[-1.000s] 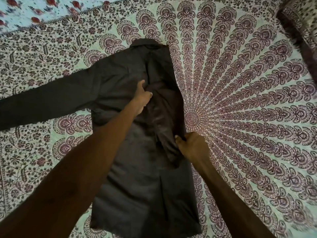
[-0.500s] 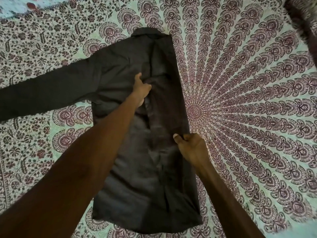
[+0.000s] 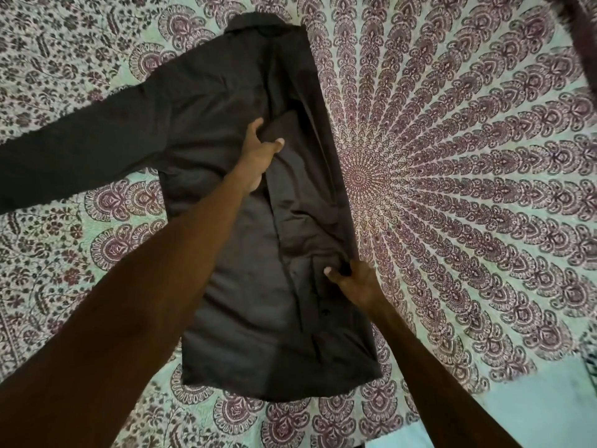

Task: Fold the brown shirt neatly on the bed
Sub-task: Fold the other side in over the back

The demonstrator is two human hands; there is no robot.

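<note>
The scene was dimly and softly lit, with a faint greenish cast over the patterned bedspread (image 3: 468, 195). No lamp or window showed, and no glare. The brown shirt (image 3: 226, 130) read almost black, its creases barely visible around the left hand (image 3: 258, 153). Both forearms nearest the camera fell into deep shadow. The right hand (image 3: 353, 281) looked slightly soft, and the pattern beyond it stayed fairly crisp. Wide-angle distortion bent the pattern at the edges, and a dark blurred shape filled the top right corner, far from both hands.
</note>
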